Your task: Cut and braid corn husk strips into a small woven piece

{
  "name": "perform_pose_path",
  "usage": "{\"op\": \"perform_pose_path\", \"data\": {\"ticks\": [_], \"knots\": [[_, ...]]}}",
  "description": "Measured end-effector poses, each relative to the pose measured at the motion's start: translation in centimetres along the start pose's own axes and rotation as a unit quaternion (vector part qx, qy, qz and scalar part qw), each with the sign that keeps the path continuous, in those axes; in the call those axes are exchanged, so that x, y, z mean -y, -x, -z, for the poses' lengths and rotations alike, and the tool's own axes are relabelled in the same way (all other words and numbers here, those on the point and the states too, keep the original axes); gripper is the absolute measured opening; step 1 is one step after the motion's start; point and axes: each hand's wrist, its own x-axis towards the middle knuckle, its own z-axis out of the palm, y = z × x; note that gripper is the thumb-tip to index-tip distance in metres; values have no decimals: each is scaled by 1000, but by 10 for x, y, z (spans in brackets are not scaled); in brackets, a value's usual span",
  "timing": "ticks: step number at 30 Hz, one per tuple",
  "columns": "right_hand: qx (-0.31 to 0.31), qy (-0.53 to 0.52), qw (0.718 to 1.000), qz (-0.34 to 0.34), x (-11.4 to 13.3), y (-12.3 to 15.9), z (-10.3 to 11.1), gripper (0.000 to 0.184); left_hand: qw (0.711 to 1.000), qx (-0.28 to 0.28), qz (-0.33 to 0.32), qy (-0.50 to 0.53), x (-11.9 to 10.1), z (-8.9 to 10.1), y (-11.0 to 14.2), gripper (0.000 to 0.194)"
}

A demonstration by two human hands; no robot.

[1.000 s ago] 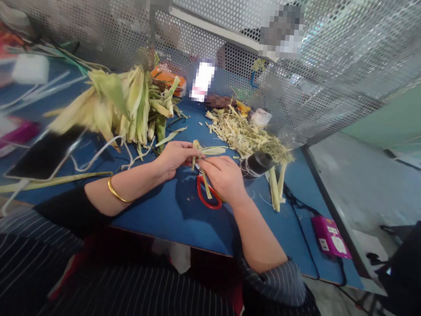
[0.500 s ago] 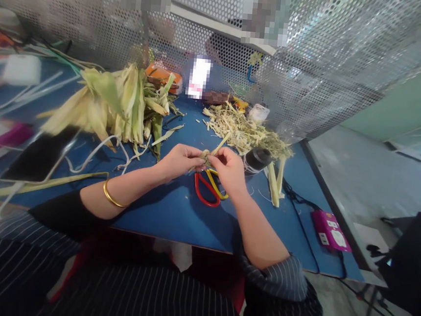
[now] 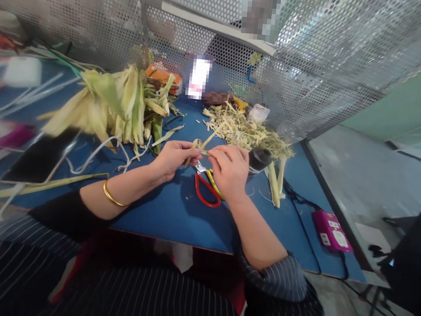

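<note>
Over the blue table (image 3: pixel 161 212), my left hand (image 3: pixel 173 157) and my right hand (image 3: pixel 228 169) meet and both pinch a thin pale corn-husk strip (image 3: pixel 201 147), folded between the fingertips with one end sticking up to the right. Red and yellow scissors (image 3: pixel 206 189) lie on the table just under my right hand. A gold bangle (image 3: pixel 110 196) is on my left wrist.
A heap of green-yellow corn husks (image 3: pixel 115 105) lies at the left rear, shredded husk scraps (image 3: pixel 245 131) at the right rear, beside a black thread spool (image 3: pixel 259 158). A phone (image 3: pixel 37 155) with white cables lies left. A pink power strip (image 3: pixel 331 230) sits near the right edge. Perforated metal screens stand behind.
My hands stayed together on the strip, turning and folding it; its loose end now points up to the right. The scissors have not moved.
</note>
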Motion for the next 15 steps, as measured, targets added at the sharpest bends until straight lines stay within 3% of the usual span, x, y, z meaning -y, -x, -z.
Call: {"op": "perform_pose_path", "data": {"ticks": [3,9,11,13,15], "knots": [[-6,81,995,57,0,1,2,19,999,9,33,27,1,-1,0,13],[43,103,991,68,14,3,4,23,1000,-1,-15,-4,1,-2,3,15],[57,30,998,18,21,5,1,22,999,-1,-29,-19,1,-2,2,14],[73,-101,989,-79,26,6,-4,19,999,-1,-40,-23,2,-1,1,13],[90,-267,936,-210,27,6,-9,17,999,-11,-44,-18,2,-1,0,12]]}}
